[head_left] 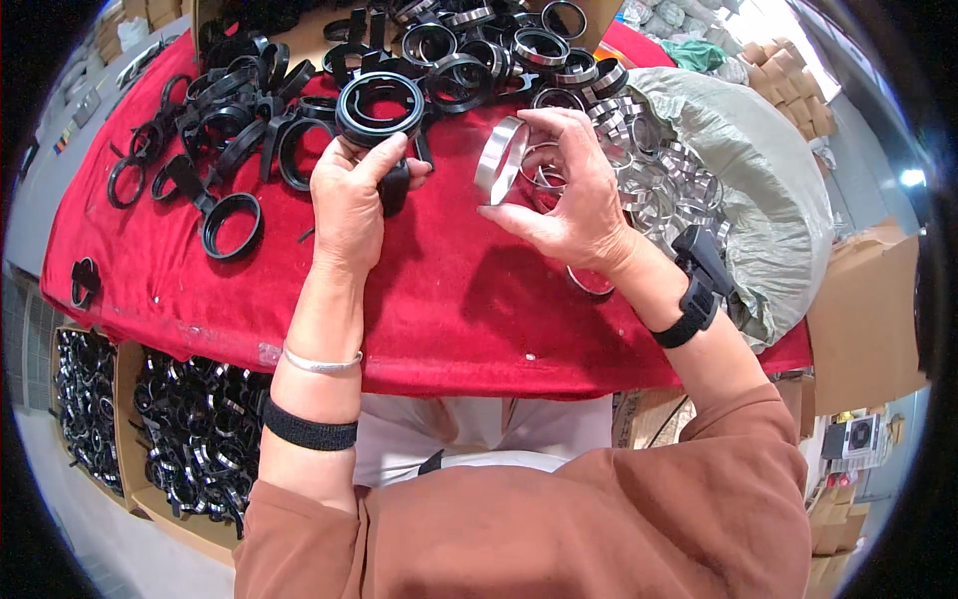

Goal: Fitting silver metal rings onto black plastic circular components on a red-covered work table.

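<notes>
My left hand [356, 195] is closed round the stem of a black ring-shaped part [379, 105], holding its round opening upward above the red cloth. To the right, my right hand [574, 190] grips a shiny silver metal ring [501, 160] between thumb and fingers, tilted on edge. A gap separates the two held pieces. Behind the left hand lies a heap of black ring parts with stems [235, 130]. Beside the right hand, loose silver rings [664, 190] spill from a pale woven sack [773, 200].
A red cloth [449, 329] covers the table. An open cardboard box [309, 40] with black rings stands at the far side. Below the table's left edge are cartons [128, 419] filled with black and silver ring parts. A cardboard flap [863, 319] stands at right.
</notes>
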### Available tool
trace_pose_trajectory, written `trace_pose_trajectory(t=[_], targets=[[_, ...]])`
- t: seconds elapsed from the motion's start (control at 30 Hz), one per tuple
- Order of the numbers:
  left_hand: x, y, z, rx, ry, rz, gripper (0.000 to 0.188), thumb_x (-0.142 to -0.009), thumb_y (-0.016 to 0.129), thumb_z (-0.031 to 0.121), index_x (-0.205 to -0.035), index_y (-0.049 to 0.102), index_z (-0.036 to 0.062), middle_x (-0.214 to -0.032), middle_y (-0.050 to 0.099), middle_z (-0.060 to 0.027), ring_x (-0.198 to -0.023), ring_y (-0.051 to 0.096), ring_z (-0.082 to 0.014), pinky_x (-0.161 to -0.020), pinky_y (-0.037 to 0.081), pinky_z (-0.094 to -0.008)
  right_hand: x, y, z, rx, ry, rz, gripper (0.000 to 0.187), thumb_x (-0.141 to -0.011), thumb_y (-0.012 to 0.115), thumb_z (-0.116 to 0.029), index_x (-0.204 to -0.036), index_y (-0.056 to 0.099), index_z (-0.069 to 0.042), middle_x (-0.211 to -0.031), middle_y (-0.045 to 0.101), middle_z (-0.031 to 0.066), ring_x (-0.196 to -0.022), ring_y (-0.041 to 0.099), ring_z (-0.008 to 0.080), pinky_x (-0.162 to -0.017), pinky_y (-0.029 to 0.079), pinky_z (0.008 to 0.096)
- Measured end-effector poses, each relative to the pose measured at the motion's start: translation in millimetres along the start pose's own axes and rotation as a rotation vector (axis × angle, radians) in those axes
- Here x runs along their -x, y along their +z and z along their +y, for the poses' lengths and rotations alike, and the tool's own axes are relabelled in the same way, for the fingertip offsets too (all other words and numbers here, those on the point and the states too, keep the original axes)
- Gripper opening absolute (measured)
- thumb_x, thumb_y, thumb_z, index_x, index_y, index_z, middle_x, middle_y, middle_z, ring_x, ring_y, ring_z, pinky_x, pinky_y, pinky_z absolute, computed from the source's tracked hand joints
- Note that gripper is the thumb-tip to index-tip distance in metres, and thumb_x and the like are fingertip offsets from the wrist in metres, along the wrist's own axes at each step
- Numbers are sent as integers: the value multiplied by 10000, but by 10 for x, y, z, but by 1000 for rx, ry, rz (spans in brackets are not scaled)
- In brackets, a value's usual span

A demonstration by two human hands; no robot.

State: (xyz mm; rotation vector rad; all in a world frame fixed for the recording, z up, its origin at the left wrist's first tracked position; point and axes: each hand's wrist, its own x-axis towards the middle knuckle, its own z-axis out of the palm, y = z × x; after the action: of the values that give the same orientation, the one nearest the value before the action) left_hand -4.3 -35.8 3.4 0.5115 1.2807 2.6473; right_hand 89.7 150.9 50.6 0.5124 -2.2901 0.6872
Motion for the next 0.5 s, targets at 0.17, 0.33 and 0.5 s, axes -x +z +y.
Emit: trace_pose_trajectory(t=[0.17,0.33,0.5], targets=[[14,50,10,55,12,-84,255,-758,704,-4,-989,596,-4,-891,667,-81,-709,641,-147,-656,531,-258,-40,16,-55,-387,421,-26,650,-709,782,-174,-1217,438,42,-1066,557,135,-958,584,199,-799,515,307],[27,29,26,113,-78,-183,258,-734,726,-1,-964,610,14,-821,650,-56,-642,599,-128,-608,495,-253,-132,-39,-72,-889,832,-46,405,-895,598,-168,-1206,453,47,-1108,567,169,-984,599,228,-845,516,363],[27,-15,10,180,-145,-153,194,-748,724,37,-910,621,11,-735,616,-33,-592,571,-109,-559,466,-249,-110,3,-54,-1256,1006,-44,350,-919,552,-189,-1196,480,13,-1076,586,151,-962,613,231,-811,530,380]])
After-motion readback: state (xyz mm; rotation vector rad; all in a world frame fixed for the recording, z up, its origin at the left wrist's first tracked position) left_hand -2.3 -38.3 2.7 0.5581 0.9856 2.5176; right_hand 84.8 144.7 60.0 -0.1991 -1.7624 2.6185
